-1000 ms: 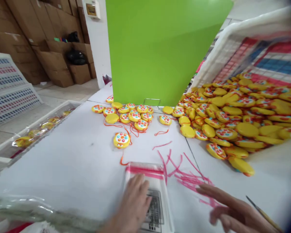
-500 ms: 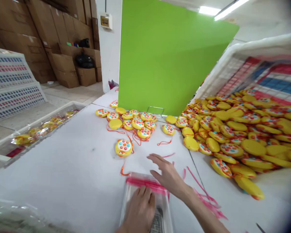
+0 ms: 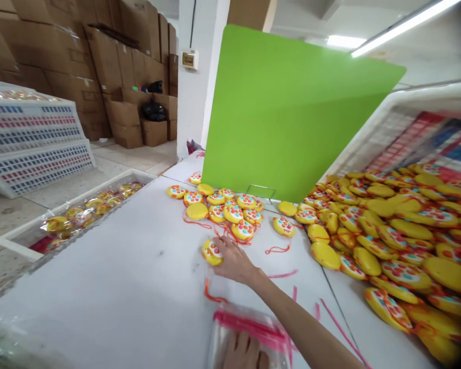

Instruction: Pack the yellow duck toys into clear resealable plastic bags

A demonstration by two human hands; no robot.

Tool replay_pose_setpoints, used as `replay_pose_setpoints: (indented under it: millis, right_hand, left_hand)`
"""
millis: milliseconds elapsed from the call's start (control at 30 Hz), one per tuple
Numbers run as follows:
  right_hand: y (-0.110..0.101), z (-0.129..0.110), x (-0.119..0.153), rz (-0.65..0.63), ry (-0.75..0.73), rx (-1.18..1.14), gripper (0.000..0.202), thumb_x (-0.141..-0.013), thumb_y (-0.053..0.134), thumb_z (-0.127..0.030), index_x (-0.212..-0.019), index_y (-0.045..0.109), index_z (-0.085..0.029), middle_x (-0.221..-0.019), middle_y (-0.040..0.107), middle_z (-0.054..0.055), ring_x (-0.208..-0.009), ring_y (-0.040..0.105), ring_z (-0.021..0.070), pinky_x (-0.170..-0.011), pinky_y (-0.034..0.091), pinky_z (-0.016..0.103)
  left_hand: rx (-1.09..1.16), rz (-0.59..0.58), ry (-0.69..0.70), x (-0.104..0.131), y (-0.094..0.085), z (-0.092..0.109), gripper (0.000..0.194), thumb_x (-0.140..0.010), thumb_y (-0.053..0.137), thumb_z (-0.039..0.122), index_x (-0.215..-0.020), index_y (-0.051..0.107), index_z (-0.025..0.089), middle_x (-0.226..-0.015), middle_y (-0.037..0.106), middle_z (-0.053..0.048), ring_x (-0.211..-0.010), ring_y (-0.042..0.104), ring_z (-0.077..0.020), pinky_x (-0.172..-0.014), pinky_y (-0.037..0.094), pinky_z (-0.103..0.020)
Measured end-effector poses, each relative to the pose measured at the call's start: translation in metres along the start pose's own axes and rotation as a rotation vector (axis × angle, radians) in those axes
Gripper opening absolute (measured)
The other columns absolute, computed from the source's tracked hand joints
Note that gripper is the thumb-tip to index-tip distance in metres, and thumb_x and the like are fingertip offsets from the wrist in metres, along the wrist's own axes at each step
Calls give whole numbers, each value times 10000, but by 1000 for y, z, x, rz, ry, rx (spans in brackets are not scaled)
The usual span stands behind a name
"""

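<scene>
My right hand [image 3: 232, 259] is closed around the right side of a yellow round toy [image 3: 212, 252] with a white dotted face, which rests on the white table [image 3: 138, 287]. An orange cord [image 3: 213, 294] lies just below it. Near the bottom edge, my left hand [image 3: 246, 352] presses on a clear plastic bag [image 3: 221, 341] with a pink strip [image 3: 249, 327] across its top; its fingers are bent and close together. Beyond my right hand, several similar toys [image 3: 234, 211] lie in a loose group.
A large heap of yellow toys [image 3: 399, 230] spills from a white basket [image 3: 384, 123] on the right. A green board [image 3: 288, 113] stands at the back. Pink strips [image 3: 340, 328] lie right of the bag. Wrapped toys [image 3: 96, 205] fill a crate at left.
My right hand has moved forward and left from above the bag and taken hold of the single toy. My left hand stays on the bag. The view has shifted.
</scene>
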State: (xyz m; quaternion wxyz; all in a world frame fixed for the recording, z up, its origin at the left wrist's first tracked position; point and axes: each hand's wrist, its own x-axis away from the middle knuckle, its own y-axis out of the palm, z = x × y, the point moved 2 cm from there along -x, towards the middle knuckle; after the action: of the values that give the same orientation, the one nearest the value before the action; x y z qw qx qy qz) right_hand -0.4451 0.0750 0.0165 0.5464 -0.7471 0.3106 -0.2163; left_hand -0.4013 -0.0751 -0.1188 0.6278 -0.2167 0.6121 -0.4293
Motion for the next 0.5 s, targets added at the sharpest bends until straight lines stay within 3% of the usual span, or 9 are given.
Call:
replay_pose_setpoints:
  millis: [133, 233, 367, 500]
  right_hand:
    - [-15, 18, 16, 91, 166, -42, 259, -744, 516, -143, -996, 571, -123, -937, 647, 116, -852, 623, 219, -715, 450, 279]
    - [-33, 22, 35, 139, 251, -81, 224, -734, 536, -165, -954, 564, -141, -790, 659, 66, -701, 622, 194, -588, 415, 239]
    - [-58, 21, 69, 186, 303, -119, 207, -714, 574, -183, -920, 555, -189, -748, 647, 9, -649, 598, 160, -556, 379, 207]
    - [-67, 25, 100, 232, 286, -9, 244, -709, 538, -117, -940, 567, -187, -895, 646, 45, -767, 607, 180, -632, 389, 233]
  left_hand:
    - [42, -40, 36, -1, -11, -1, 157, -709, 570, 110, -596, 603, 214, -561, 603, -41, -567, 537, -193, -540, 381, -330]
    - [78, -93, 50, -4, -27, -5, 60, -736, 586, 170, -745, 631, 210, -677, 652, -52, -645, 577, -210, -540, 398, -315]
    - [121, -179, 9, -10, -49, -11, 140, -700, 631, 199, -840, 621, 190, -799, 675, -67, -739, 607, -246, -621, 454, -346]
    - [218, -270, 26, -10, -63, -21, 320, -717, 602, 198, -1037, 601, 187, -937, 693, -82, -843, 630, -261, -729, 487, -353]
